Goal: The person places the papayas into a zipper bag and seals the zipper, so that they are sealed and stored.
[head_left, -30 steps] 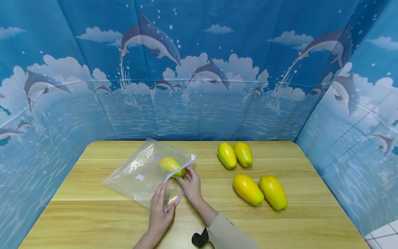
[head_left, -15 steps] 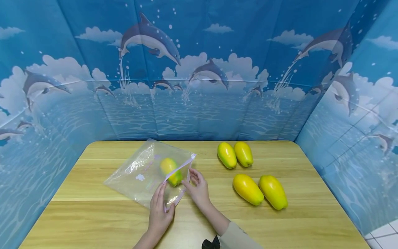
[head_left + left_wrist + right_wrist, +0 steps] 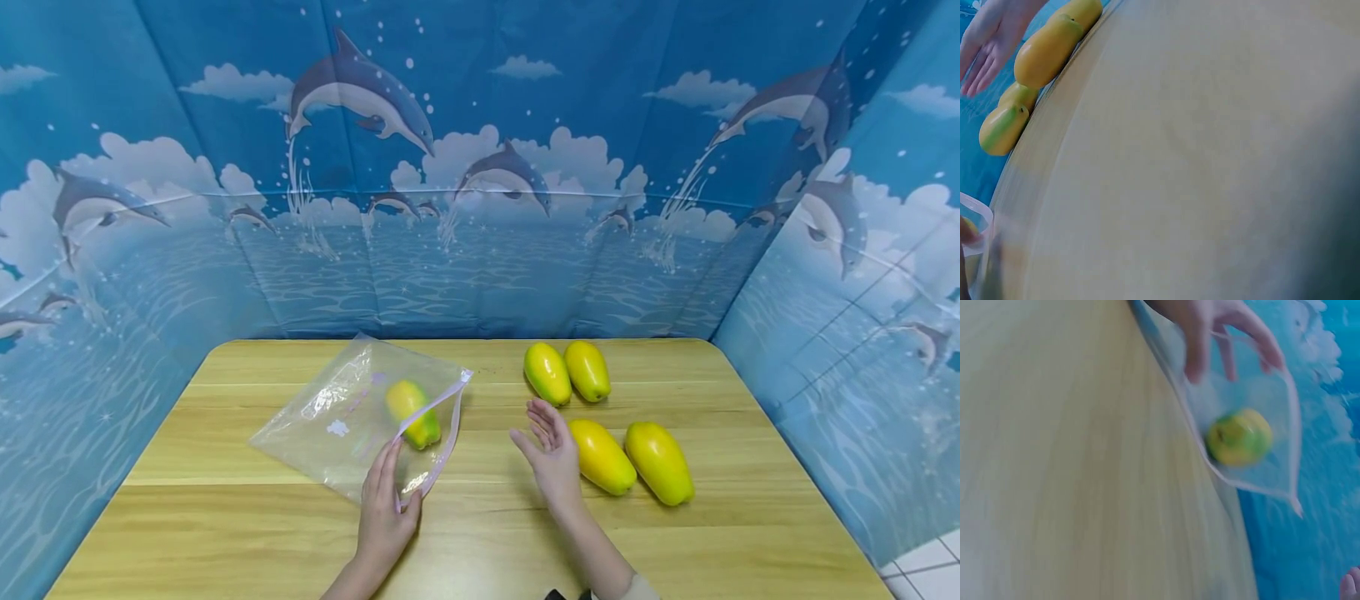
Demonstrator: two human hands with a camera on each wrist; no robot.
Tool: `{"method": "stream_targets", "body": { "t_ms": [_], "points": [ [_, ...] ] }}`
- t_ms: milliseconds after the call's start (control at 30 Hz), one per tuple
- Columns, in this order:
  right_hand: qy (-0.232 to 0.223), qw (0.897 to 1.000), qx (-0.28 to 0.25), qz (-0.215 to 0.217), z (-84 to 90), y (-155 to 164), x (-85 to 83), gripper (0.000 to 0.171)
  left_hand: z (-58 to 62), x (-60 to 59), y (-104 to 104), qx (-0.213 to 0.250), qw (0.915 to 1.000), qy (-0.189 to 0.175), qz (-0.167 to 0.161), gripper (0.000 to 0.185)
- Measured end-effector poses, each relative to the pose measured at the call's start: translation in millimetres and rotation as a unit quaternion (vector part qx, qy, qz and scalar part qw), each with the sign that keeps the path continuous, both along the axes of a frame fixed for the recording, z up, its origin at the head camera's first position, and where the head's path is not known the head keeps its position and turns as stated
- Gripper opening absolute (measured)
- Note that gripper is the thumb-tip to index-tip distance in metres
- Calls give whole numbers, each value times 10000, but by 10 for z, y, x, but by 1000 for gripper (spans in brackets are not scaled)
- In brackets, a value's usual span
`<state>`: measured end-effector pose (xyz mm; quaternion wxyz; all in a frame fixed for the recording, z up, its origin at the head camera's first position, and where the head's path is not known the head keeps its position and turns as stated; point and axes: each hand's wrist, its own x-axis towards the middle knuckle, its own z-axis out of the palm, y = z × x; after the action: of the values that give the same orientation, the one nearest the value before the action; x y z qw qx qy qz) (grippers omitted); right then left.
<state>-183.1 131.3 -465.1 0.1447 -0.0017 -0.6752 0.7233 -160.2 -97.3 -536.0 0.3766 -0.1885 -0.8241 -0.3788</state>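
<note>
A clear plastic zip bag (image 3: 303,429) with a lilac rim lies on the left half of the table, its mouth parted toward the right. Inside, near the mouth, rests one yellow-green mango (image 3: 412,414). My left hand (image 3: 384,508) holds the near part of the bag's rim; in the right wrist view its fingers (image 3: 1254,328) spread along that edge. My right hand (image 3: 555,462) hovers beside a yellow mango (image 3: 603,458), partly covering it from view, with fingers relaxed and nothing in them. The left wrist view also catches the right hand (image 3: 1000,37) above the mangoes.
Another mango (image 3: 659,463) lies at the near right. Two more, a greenish mango (image 3: 547,374) and a yellow mango (image 3: 587,372), sit side by side farther back. The wooden table (image 3: 247,533) ends at a blue dolphin-print curtain (image 3: 480,267).
My right hand has let go of the mango in the bag and moved right, toward the loose mangoes. The bagged mango has turned and settled slightly nearer. My left hand stays in place.
</note>
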Motion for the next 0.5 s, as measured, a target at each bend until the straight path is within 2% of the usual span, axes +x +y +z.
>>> {"method": "stream_targets", "body": {
  "t_ms": [367, 500],
  "points": [
    [358, 9934, 379, -1024, 107, 621, 227, 53, -22, -5, -5, -60, 10000, -32, 48, 92],
    [239, 9896, 450, -1348, 120, 806, 320, 54, -17, 1, -9, -51, 10000, -32, 16, 91]
  ]
}}
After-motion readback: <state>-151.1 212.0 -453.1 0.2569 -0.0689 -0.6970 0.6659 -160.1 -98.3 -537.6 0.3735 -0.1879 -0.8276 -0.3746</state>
